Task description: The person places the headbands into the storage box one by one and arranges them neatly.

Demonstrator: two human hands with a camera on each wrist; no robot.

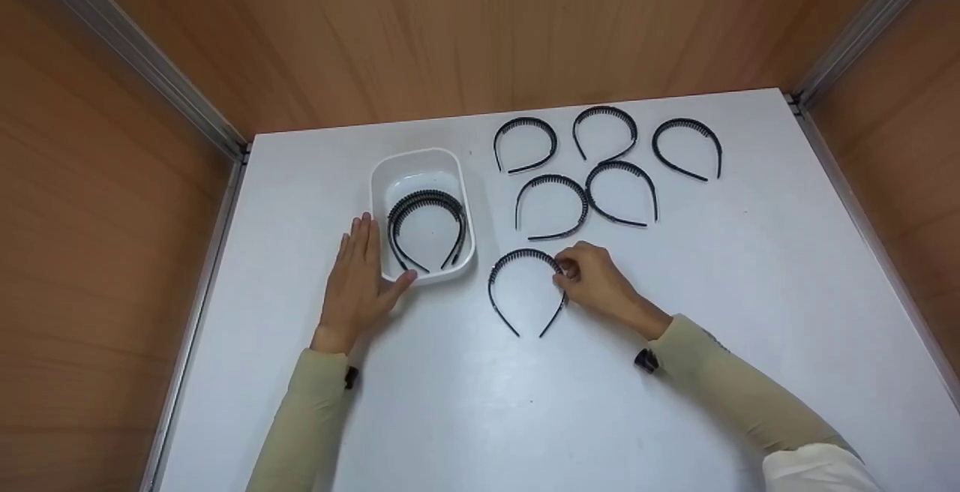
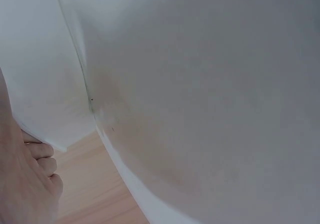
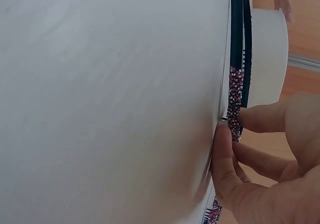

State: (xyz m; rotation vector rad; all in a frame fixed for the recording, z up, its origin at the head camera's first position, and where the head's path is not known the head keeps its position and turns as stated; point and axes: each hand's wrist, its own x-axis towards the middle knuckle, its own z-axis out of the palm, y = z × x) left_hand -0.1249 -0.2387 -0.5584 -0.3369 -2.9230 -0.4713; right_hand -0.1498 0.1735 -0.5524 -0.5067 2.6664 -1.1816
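Observation:
My right hand (image 1: 596, 282) pinches the right side of a black toothed headband (image 1: 525, 253) on the table, its two ends pointing toward me. In the right wrist view, thumb and fingers grip the band's (image 3: 236, 84) outer face, which is covered in small pink and silver beads. Left of it stands a white plastic tub (image 1: 471, 252) with several headbands (image 1: 427, 198) nested together inside. My left hand (image 1: 356, 282) lies with straight fingers along the tub's left wall, thumb at its near rim. The left wrist view shows part of that hand (image 2: 30, 179) against the white tub (image 2: 40, 59).
Several more black headbands lie behind the right hand: one at back left (image 1: 555, 139), one at back middle (image 1: 634, 132), one at far right (image 1: 686, 123), and two nearer ones (image 1: 585, 207) (image 1: 652, 192) side by side. Wooden panels (image 1: 480, 34) border the white table (image 1: 480, 417).

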